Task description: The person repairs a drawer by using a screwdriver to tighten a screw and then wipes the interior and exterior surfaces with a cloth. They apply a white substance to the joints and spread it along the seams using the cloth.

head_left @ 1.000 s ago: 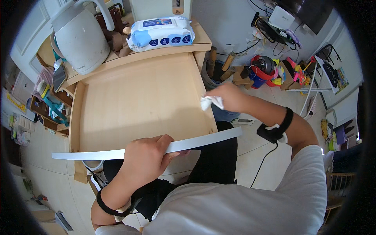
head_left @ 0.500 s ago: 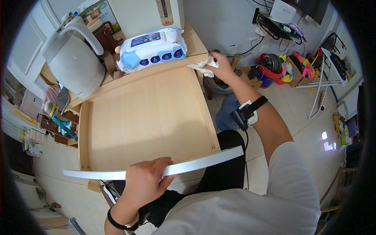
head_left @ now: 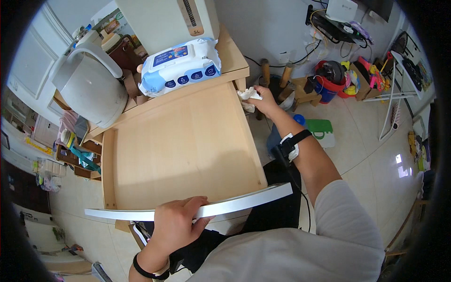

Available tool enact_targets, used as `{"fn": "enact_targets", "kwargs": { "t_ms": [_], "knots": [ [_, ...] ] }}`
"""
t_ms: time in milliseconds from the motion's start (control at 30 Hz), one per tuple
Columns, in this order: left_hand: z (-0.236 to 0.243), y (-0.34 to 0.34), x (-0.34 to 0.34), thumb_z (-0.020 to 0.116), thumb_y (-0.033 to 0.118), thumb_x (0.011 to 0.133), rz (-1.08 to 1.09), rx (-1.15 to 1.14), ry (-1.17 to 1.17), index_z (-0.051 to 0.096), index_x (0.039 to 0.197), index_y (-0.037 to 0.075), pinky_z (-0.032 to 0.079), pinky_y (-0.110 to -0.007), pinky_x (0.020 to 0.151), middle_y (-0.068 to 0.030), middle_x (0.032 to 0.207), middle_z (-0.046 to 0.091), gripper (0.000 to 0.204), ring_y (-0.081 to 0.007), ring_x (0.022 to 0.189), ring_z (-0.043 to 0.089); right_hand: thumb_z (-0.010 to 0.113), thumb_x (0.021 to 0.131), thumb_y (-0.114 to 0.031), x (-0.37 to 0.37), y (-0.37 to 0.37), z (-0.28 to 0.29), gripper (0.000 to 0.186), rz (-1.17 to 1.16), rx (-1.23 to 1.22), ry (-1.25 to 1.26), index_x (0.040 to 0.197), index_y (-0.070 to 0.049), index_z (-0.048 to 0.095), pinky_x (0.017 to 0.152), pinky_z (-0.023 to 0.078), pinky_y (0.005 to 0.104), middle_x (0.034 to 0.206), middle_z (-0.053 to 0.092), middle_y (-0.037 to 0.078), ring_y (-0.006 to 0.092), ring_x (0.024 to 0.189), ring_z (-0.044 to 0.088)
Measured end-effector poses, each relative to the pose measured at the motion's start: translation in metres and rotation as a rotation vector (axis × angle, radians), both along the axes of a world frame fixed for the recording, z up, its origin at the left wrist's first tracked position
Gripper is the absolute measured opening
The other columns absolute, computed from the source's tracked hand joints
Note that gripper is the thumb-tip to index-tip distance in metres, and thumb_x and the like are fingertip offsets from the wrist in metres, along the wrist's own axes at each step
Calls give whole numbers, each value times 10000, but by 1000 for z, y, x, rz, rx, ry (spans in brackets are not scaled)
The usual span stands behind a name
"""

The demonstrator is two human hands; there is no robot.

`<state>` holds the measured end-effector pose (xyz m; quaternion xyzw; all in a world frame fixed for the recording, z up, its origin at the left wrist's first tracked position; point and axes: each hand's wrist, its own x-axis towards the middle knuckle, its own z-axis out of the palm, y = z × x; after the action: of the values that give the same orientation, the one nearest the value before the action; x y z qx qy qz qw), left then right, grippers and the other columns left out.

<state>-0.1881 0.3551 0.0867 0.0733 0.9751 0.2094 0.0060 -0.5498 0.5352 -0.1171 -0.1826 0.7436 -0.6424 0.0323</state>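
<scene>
A wooden drawer [head_left: 183,145] with a white front edge is pulled out before me, its bare bottom showing. My left hand [head_left: 178,220] grips that front edge, fingers over the top and thumb beneath. At the drawer's far right corner, my right hand [head_left: 267,102] pinches a crumpled white wipe [head_left: 249,94] against the outside of the side wall. Part of the wipe hangs down below the fingers. On the cabinet top [head_left: 230,56] behind the drawer lies a blue and white pack of wipes [head_left: 181,66].
A white kettle [head_left: 91,87] stands at the back left, beside a large cream appliance [head_left: 167,21]. Farther right on the floor are a red bucket [head_left: 330,77], a green and white container [head_left: 320,129] and a white folding rack [head_left: 392,98]. A cable runs from my right wrist strap.
My right hand with the wipe has moved from the cabinet's front corner down to the drawer's right side. My left hand keeps its hold on the front edge. The view has shifted slightly.
</scene>
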Motion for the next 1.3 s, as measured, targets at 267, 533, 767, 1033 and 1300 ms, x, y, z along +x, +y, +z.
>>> {"fn": "enact_targets", "kwargs": {
  "t_ms": [267,533,767,1033,1300],
  "knots": [
    [-5,-4,6,738,216,718,-28,-1,88,649,891,83,456,-340,505,-64,616,607,235,-248,547,604,818,654,-115,8,-8,49,452,4,-216,-53,1041,15,624,761,482,301,953,660,100,174,865,620],
    [-2,-3,4,746,214,708,-24,-25,68,660,908,79,473,-353,533,-91,652,624,256,-263,587,626,847,583,-266,-7,26,2,537,-106,388,325,985,20,636,729,494,344,864,664,157,272,785,646],
    [-7,-7,7,707,264,753,-48,-42,100,624,870,91,460,-359,488,-50,631,598,225,-246,566,606,787,714,-207,16,52,131,352,-192,12,309,963,-15,629,681,482,297,856,666,78,146,774,614],
    [-8,-9,10,722,272,729,-39,-35,131,652,921,95,474,-364,525,-75,673,629,271,-267,603,627,638,742,-68,38,-12,214,187,-287,734,1130,926,-69,671,713,520,384,932,629,101,268,880,619],
    [-9,-10,10,714,298,743,-59,-48,112,648,939,86,480,-368,530,-77,679,634,296,-265,601,630,559,785,-98,33,-49,203,210,17,1038,868,947,-15,664,816,508,415,1087,628,149,302,1031,580]
  ]
}}
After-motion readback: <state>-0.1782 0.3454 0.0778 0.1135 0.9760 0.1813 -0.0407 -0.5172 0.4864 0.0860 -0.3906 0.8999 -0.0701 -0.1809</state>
